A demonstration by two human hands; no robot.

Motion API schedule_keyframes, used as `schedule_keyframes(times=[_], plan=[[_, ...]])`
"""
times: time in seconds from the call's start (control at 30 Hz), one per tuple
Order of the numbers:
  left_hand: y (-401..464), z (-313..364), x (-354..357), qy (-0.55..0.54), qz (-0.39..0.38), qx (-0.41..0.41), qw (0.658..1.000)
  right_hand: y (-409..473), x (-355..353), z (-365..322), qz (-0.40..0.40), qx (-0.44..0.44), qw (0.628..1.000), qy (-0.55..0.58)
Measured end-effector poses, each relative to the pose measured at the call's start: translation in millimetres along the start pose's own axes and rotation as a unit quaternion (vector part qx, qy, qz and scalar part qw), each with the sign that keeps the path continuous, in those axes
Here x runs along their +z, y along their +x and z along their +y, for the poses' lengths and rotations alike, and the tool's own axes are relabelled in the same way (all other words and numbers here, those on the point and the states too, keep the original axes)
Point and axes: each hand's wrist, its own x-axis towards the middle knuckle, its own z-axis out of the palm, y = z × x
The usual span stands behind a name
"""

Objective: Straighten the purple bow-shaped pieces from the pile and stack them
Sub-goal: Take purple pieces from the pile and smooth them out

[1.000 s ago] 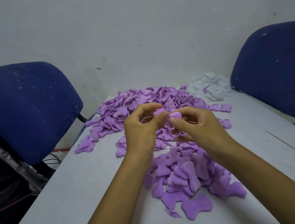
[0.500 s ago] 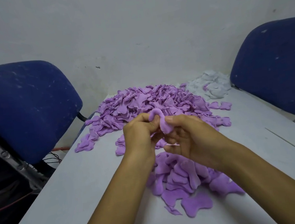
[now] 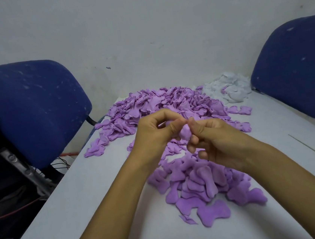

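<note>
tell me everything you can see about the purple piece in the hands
The piece is small, soft and light purple, like fabric or foam, the same colour as the pile behind it. It is bunched up, so its bow shape does not show. It is held in the air above the table, over the flattened pieces nearer the person. The left hand pinches its left side, the right hand its right. Most of it is hidden by the fingers.
</note>
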Motion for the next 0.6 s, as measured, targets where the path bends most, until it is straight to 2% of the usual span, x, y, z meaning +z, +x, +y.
schedule_keyframes(times=[0.1, 0.17, 0.23, 0.3, 0.37, 0.47, 0.6], plan=[[3, -1, 0, 0.039, 0.108, 0.013, 0.993, 2, 8, 5, 0.016, -0.029, 0.999, -0.031], [4, -1, 5, 0.052, 0.171, 0.014, 0.984, 4, 15, 6, -0.017, -0.023, 1.0, -0.008], [4, 0, 10, 0.013, 0.199, 0.002, 0.98, 5, 18, 3, -0.049, -0.002, 0.998, 0.042], [5, 0, 12, -0.012, 0.2, -0.009, 0.98, 4, 15, -1, -0.063, 0.02, 0.996, 0.059], [6, -2, 10, -0.011, 0.188, -0.012, 0.982, 1, 9, -3, -0.05, 0.018, 0.998, 0.03], [6, -5, 10, -0.003, 0.129, -0.008, 0.992, -1, 3, 0, 0.052, -0.031, 0.998, -0.019], [8, -7, 8, -0.014, 0.084, -0.021, 0.996, 1, 0, 4, 0.18, -0.118, 0.972, -0.094]])
